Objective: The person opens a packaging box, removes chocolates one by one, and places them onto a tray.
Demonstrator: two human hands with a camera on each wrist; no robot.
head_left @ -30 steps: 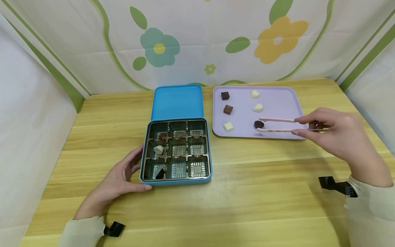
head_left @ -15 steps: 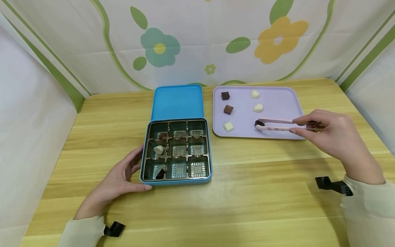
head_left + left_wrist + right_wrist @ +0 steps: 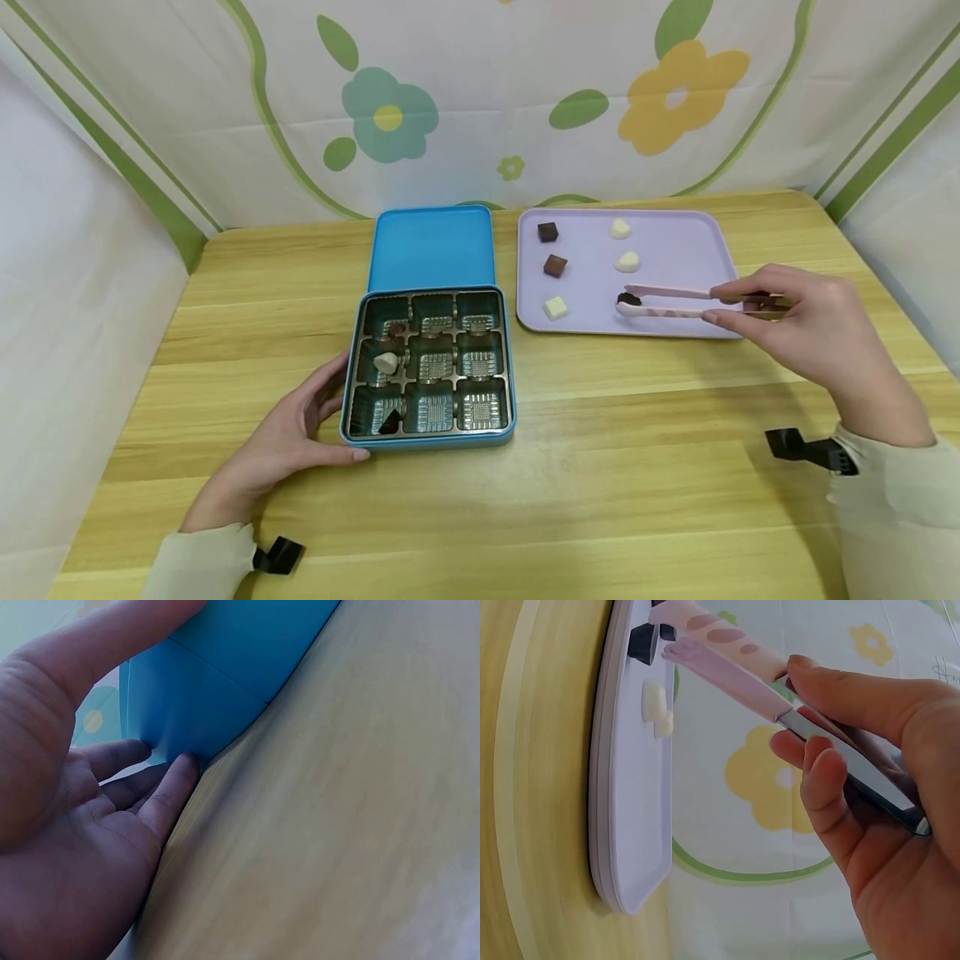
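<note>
Bare table [image 3: 645, 467] lies between tray [image 3: 712, 250] and tin [image 3: 431, 437]; the raised lid [image 3: 432, 247] blocks behind.

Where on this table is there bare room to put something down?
Bare wood spans the near edge of the table between the left hand and right hand, and left of the blue tin. The lilac tray is crowded with chocolates.

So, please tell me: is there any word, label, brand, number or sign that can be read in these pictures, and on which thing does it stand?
There are none: no readable text in any view.
Blue tin: lid and walls plain.
Purple tray: plain.
Tongs in the right hand: only pink blotches, no letters.
Backdrop: printed flowers and leaves; in the right wrist view, a faint mark at its edge is too cut off to read.
</note>
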